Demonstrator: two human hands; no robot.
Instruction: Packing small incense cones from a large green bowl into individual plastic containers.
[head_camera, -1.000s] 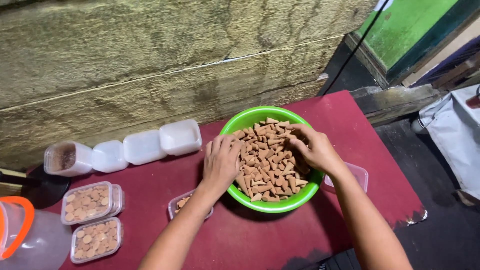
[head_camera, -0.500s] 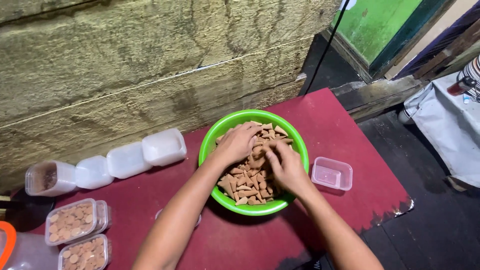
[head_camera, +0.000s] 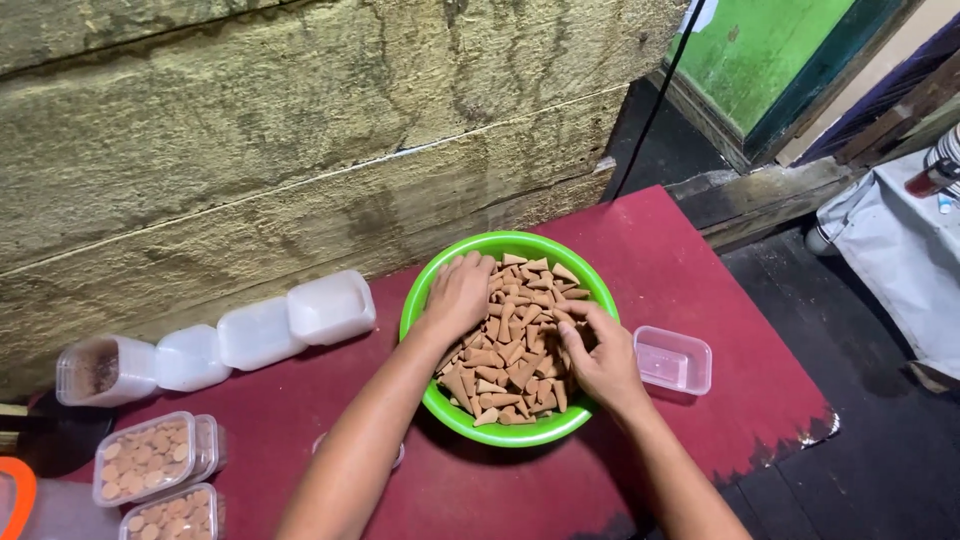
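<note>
We find both hands in the bowl (head_camera: 430, 300) mid-surface: left hand (head_camera: 460, 297) flat on cones (head_camera: 505, 365), right hand (head_camera: 600, 357) curled, grip contents unclear. Left of bowl, two tubs (head_camera: 150, 458) filled; right, one tub (head_camera: 672, 360) empty.

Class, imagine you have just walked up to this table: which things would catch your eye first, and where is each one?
The bright green bowl in the middle of the dark red table stands out first, heaped with small brown cones. Both hands are in it: the left hand on the pile's far left, the right hand at its near right. An empty clear tub sits right of the bowl, and lidded tubs of cones at the near left.
</note>
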